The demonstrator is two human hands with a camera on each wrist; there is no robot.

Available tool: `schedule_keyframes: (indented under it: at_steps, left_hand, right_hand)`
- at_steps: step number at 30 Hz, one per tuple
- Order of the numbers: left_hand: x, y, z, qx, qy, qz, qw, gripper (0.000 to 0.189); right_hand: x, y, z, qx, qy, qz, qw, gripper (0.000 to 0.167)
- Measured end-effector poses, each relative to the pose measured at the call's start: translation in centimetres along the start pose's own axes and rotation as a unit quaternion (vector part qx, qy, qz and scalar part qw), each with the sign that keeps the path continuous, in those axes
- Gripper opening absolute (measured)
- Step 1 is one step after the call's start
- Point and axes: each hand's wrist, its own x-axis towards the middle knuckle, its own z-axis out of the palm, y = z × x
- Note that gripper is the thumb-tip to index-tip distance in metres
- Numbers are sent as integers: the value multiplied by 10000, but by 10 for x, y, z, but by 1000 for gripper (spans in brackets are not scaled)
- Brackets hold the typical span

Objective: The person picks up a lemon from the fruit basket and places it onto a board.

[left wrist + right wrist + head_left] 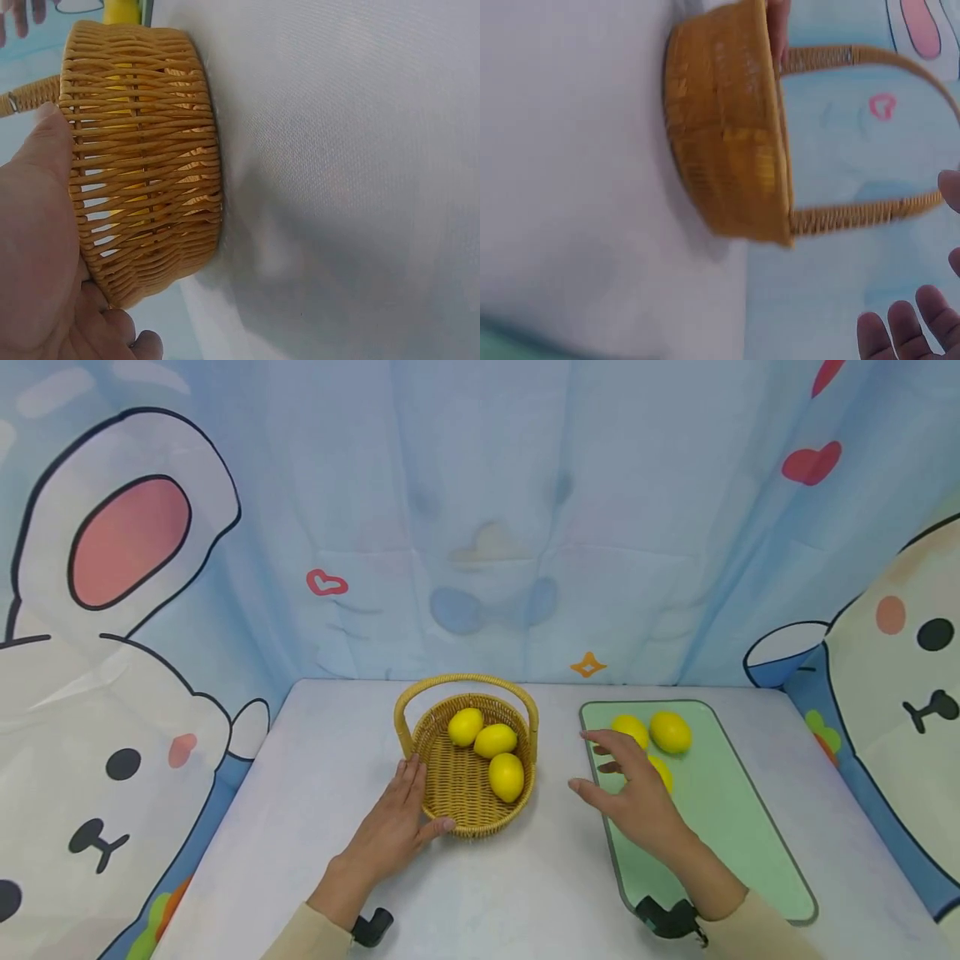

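Observation:
A wicker basket (457, 802) with a tall arched handle (468, 678) stands on the table and holds three yellow lemons (495, 741). My left hand (390, 827) rests against its left side, fingers extended and thumb over the near rim. The left wrist view shows the thumb (49, 139) at the rim of the basket (142, 165). Above the left edge of a green tray (720, 827), my right hand (637, 802) hovers empty with fingers spread. Three lemons (671, 732) lie on that tray, one partly behind the hand. In the right wrist view, the basket (727, 127) is blurred.
The white table (540, 877) runs back to a blue cartoon curtain (637, 527). Bare tabletop lies between basket and tray. Dark wrist devices (667, 917) show at both wrists.

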Motion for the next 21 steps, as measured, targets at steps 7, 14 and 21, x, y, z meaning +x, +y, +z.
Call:
schedule_keyframes:
  at_steps: [7, 14, 21]
  left_hand:
    - [0, 0, -1, -12, -19, 30, 10000, 99]
    - [0, 1, -1, -33, -43, 5, 10000, 100]
    - [2, 1, 0, 19, -52, -18, 10000, 100]
  right_hand:
    - [13, -31, 41, 614, -829, -433, 9937, 62]
    - [34, -42, 77, 531, -1229, -615, 9891, 63]
    - [47, -43, 92, -50, -1462, -391, 9885, 67]
